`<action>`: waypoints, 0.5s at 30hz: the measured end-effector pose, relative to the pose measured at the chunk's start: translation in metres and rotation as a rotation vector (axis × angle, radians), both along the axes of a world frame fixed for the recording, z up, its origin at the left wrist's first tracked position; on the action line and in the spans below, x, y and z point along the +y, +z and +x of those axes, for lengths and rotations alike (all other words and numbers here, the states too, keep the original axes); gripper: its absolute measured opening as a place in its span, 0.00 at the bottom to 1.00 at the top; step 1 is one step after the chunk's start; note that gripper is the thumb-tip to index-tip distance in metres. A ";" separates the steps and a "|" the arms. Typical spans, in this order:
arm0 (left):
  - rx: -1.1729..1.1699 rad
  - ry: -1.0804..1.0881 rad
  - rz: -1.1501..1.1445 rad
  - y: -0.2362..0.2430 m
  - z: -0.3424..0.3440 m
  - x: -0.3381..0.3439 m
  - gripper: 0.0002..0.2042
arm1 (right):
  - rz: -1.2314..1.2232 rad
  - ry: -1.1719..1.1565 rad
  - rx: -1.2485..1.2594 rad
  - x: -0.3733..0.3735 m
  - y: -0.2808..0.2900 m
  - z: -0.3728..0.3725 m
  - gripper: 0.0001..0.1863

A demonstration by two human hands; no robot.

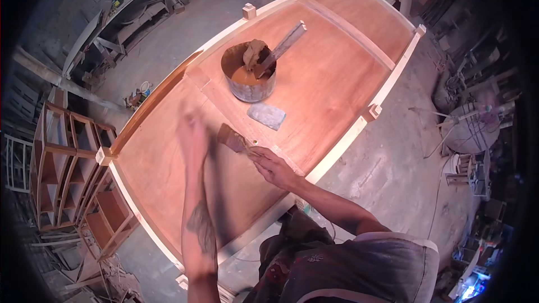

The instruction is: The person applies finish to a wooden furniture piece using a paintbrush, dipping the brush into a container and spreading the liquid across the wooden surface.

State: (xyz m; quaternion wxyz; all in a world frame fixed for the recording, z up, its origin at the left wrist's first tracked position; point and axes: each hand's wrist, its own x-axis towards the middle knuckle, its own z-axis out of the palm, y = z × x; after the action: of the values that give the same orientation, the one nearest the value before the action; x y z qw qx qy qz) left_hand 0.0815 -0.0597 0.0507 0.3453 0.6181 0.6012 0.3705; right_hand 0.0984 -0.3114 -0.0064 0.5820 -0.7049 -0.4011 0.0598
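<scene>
No legible text, labels, brands, numbers or signs.

Right grip [273,166] closed, left grip [192,128] blurry

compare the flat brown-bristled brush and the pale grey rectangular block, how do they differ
The flat brown-bristled brush is gripped in the right hand, while the pale grey rectangular block lies unheld on the reddish-brown wooden panel. The brush has brown bristles and a handle; the block is paler, with no handle showing. Both are outside the round grey metal bucket.
</scene>
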 end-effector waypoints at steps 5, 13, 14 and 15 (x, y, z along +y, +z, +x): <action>0.079 -0.801 -0.433 0.072 0.107 -0.021 0.25 | 0.040 0.031 -0.017 0.041 0.003 -0.003 0.18; -0.141 -0.752 -0.588 0.023 0.200 -0.115 0.19 | 0.034 -0.055 -0.128 -0.020 -0.016 0.047 0.17; -0.160 -0.746 -0.594 0.017 0.209 -0.134 0.19 | 0.027 -0.059 -0.148 -0.034 -0.020 0.051 0.17; -0.178 -0.741 -0.601 0.012 0.219 -0.152 0.18 | 0.019 -0.063 -0.168 -0.047 -0.023 0.056 0.17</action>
State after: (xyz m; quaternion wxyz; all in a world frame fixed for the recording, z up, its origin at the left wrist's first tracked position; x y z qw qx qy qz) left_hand 0.3003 -0.2121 0.0626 0.6674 0.6293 0.3892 0.0841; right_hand 0.1542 -0.3586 -0.0293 0.5546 -0.7142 -0.4264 -0.0218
